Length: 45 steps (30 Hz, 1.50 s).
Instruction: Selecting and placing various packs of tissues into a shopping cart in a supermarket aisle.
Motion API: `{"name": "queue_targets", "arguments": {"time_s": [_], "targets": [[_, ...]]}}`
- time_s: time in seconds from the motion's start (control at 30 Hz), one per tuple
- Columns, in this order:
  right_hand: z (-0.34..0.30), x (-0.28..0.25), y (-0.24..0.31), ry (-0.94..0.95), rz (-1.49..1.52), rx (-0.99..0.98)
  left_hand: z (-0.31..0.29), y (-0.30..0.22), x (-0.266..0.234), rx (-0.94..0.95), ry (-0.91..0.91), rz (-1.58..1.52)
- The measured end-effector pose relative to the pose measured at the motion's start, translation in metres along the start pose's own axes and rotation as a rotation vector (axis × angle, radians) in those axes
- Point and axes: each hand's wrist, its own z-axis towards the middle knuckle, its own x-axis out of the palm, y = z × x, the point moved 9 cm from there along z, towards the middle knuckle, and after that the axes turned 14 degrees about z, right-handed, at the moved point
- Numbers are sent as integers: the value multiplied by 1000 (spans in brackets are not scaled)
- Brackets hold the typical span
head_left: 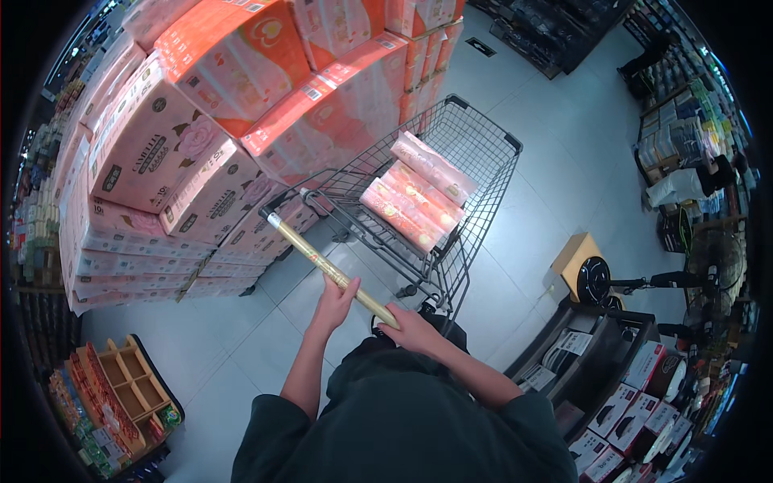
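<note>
A wire shopping cart (491, 133) stands in front of me, its gold-coloured handle bar (302, 248) slanting from upper left to lower right. Near the middle of that bar my left hand (335, 301) is closed on it. My right hand (409, 328) grips the same bar close to its right end, beside the cart's side frame. Inside the basket lie several soft tissue packs: a pale pink one (435, 169) and orange-pink ones (403, 211) next to it. The far half of the basket shows bare wire.
Tall stacks of pink and orange tissue packs (213, 149) rise close at the cart's left. Wooden compartment shelves (133, 374) stand at lower left. A display with boxed goods (620, 410) and a black floor fan (594, 280) are at right. People are among the far-right shelves.
</note>
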Motion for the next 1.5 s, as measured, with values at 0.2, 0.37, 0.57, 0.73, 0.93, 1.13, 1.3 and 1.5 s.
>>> {"name": "queue_targets", "arguments": {"time_s": [0.2, 0.37, 0.57, 0.73, 0.93, 1.13, 1.3, 1.5], "targets": [[-10, -88, -7, -45, -174, 20, 23, -50, 48, -79, 413, 607], [-3, -173, -7, -43, -267, 21, 53, -110, 99, -64, 302, 691], [18, -264, -18, -10, -205, 28, 128, -219, 101, 208, -60, 1059], [31, -357, -13, 19, -343, 52, 188, -289, 121, 876, -594, 1177], [36, -469, -5, -153, -630, 58, 283, -296, 215, 650, 38, 1154], [40, -596, -14, -644, -973, 201, 322, -345, 302, 640, 374, 1139], [38, -709, -9, -840, -1054, 194, 345, -393, 380, 697, 607, 1059], [49, -851, -18, -927, -1034, 166, 368, -434, 474, 623, 635, 983]]}}
